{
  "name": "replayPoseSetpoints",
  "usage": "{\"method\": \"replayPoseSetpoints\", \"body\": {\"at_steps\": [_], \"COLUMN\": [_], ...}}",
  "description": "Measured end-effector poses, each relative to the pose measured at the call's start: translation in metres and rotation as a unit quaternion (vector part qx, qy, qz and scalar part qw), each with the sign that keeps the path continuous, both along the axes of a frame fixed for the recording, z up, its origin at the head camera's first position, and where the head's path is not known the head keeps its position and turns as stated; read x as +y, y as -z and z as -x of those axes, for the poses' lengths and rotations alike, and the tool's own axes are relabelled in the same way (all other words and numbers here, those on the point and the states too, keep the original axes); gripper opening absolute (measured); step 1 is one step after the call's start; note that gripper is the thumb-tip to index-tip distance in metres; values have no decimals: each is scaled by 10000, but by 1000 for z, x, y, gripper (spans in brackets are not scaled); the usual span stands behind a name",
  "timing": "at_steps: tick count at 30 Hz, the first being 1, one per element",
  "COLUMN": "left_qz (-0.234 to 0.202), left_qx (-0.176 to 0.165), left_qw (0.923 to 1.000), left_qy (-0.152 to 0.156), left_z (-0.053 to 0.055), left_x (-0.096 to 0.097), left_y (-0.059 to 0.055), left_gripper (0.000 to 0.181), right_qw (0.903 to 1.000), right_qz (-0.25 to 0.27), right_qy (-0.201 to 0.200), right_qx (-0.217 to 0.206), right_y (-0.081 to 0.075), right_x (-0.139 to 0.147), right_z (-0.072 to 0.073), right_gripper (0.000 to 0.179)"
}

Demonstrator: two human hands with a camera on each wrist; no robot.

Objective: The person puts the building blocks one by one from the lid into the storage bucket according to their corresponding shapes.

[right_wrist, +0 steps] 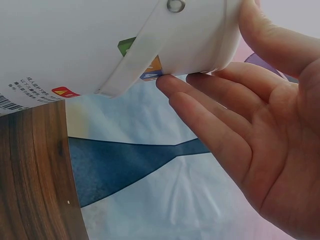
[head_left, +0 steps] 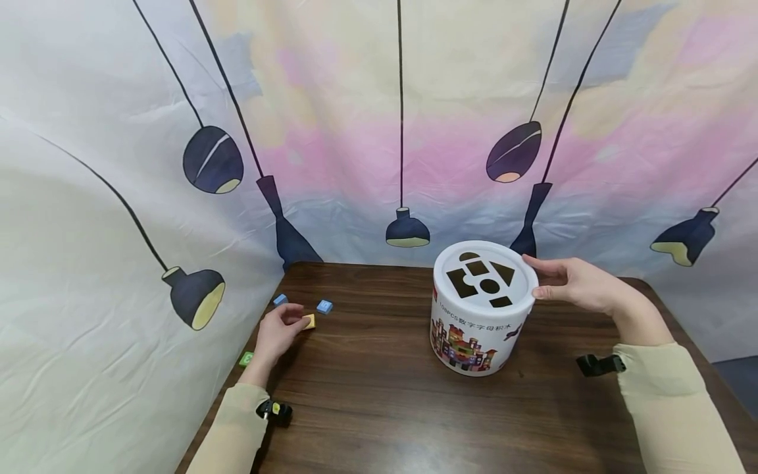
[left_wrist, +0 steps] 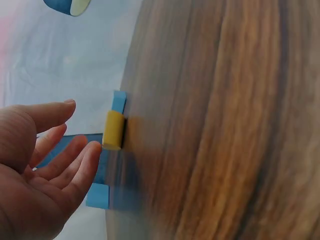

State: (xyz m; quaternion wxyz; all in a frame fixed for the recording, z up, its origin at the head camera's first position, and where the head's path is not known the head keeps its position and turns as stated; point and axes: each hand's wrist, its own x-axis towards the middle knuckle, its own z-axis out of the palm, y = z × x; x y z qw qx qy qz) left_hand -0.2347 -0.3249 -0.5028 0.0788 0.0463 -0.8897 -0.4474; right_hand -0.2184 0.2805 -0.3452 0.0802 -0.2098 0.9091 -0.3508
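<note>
My left hand [head_left: 277,334] reaches over the table's left side, its fingers loosely bent beside a small yellow block [head_left: 309,321]. In the left wrist view, this rounded yellow block [left_wrist: 113,131] sits just past the fingertips, with a gap between thumb and fingers. Two blue blocks, one [head_left: 324,307] to the right and another [head_left: 280,300] behind the hand, lie close by. On the right, a white shape-sorter bucket [head_left: 474,316] stands upright with its cut-out lid on. My right hand [head_left: 577,284] touches its rim, thumb at the lid's edge and fairly straight fingers along the side.
A green block [head_left: 246,359] lies at the left table edge, partly behind the left wrist. The brown wooden table [head_left: 367,408] meets a fabric backdrop [head_left: 355,131] printed with lamps. A white handle [right_wrist: 135,60] hangs against the bucket's side.
</note>
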Motion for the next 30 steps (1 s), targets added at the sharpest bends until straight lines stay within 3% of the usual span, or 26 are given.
{"method": "replayPoseSetpoints", "body": {"at_steps": [15,30], "left_qz": [78,124], "left_qx": [-213,-406], "left_qw": [9997,9991], "left_qy": [-118,-52], "left_z": [15,12], "left_x": [-6,-4], "left_y": [13,12], "left_gripper": [45,47], "right_qw": [10000,9999], "right_qz": [-7,-35], "right_qy": [66,92], "right_qx": [17,-22], "right_y": [0,2], "right_x": [1,0], "right_z": [2,1], "right_gripper": [80,80]}}
